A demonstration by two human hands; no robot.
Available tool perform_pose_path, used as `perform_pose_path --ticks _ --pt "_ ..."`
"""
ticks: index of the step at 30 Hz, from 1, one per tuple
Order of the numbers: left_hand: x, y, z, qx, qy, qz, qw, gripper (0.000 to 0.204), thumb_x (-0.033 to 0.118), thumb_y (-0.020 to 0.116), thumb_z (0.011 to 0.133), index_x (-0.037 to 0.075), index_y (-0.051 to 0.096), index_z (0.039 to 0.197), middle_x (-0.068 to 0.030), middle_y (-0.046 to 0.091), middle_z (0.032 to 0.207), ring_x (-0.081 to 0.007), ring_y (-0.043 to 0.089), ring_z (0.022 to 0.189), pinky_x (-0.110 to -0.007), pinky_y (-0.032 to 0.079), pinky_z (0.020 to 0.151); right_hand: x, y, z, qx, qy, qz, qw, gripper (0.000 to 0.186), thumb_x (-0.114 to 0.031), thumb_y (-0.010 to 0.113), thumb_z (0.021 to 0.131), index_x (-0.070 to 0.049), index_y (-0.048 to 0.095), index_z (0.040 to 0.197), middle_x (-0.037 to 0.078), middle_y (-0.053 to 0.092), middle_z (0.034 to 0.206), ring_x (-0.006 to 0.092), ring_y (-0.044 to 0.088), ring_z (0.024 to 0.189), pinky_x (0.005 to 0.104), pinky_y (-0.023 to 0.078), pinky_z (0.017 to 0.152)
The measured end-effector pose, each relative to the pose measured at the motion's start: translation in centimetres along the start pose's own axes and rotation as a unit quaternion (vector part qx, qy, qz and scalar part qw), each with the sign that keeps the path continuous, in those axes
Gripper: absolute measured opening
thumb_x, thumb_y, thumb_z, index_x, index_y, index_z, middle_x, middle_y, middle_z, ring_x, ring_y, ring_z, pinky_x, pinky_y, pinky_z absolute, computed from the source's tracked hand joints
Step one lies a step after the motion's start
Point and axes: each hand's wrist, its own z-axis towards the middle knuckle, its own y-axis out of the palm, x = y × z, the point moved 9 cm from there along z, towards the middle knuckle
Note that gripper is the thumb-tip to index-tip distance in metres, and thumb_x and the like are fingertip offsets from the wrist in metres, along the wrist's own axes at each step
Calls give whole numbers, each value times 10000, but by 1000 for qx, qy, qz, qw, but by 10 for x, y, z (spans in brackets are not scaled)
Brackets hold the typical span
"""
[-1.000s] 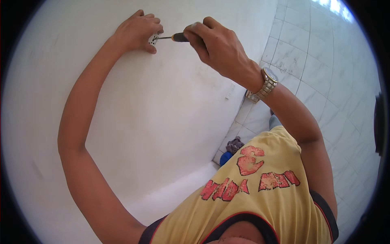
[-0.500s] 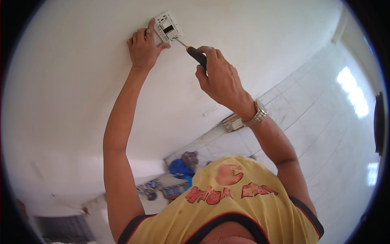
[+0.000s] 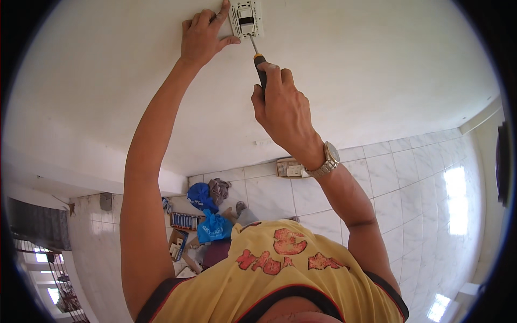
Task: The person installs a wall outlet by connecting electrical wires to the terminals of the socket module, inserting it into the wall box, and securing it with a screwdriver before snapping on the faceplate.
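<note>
A white switch frame (image 3: 255, 12) with two rocker modules and a black middle piece is on the pale wall at the top of the view. My left hand (image 3: 203, 39) braces its left side, fingers spread, with thumb and forefinger touching the frame's edge. In my right hand (image 3: 285, 105) is a screwdriver (image 3: 260, 67) with a black and yellow handle. Its metal tip meets the lower edge of the switch frame, at what looks like a screw spot; the screw itself is too small to make out. A metal-band watch is on my right wrist.
On the tiled floor below, a small box with white parts (image 3: 291, 168) lies by the wall. Blue bags (image 3: 214, 226), a grey cloth (image 3: 219, 189) and open boxes (image 3: 186, 221) lie left of my body. A window grille (image 3: 62, 285) shows at lower left.
My view has turned, so the switch frame appears higher and more upright. Both hands keep their places at it, and the screwdriver tip stays against its lower edge.
</note>
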Motion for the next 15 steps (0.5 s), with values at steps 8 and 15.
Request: perform_pose_path --ticks 8,15 --pt "-8 3 1 21 3 -24 999 1205 592 852 682 124 266 1625 -142 540 1270 -298 519 1179 -490 371 1013 -10 3 3 1 4 -50 999 370 -111 616 950 40 486 1262 225 577 967 331 643 561 412 545 483" --pt "-18 -2 -2 112 15 -24 993 1046 660 807 661 201 466 1536 -16 576 1065 -198 571 998 -426 396 873 -15 7 7 11 19 -95 995 315 -109 616 946 30 508 1208 199 600 928 310 652 577 399 545 490"
